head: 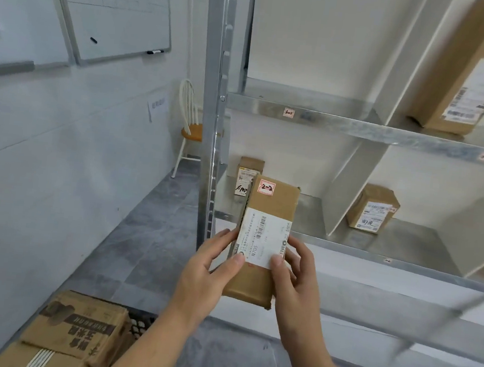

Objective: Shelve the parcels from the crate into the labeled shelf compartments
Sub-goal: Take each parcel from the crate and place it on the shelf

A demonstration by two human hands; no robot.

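Head view: a metal shelf rack, a crate low down, and one parcel held up in both hands.
Shelf rack (360,130): steel boards split by slanted dividers; small labels on the front edges, one reading 1-1 (288,113).
Shelved boxes: a tall box (470,73) on the upper board, two small boxes (374,208) (246,176) on the board below.
Crate (142,321): dark mesh, at the bottom left, with more cardboard boxes (79,327) on top of it.
Parcel (261,239): flat brown cardboard slab, held in the air in front of the rack, well clear of any board; red-edged sticker (266,187) reads 2-2 (its likely compartment).
Left hand (207,275): fingers wrapped around the left edge, thumb pressed on the white shipping slip.
Right hand (296,275): fingers clasping the right edge, thumb on the slip too.
Handling: likely light and stiff, with corners already scuffed; the slip looks smoother than the board, so holding by the long edges should be surer.
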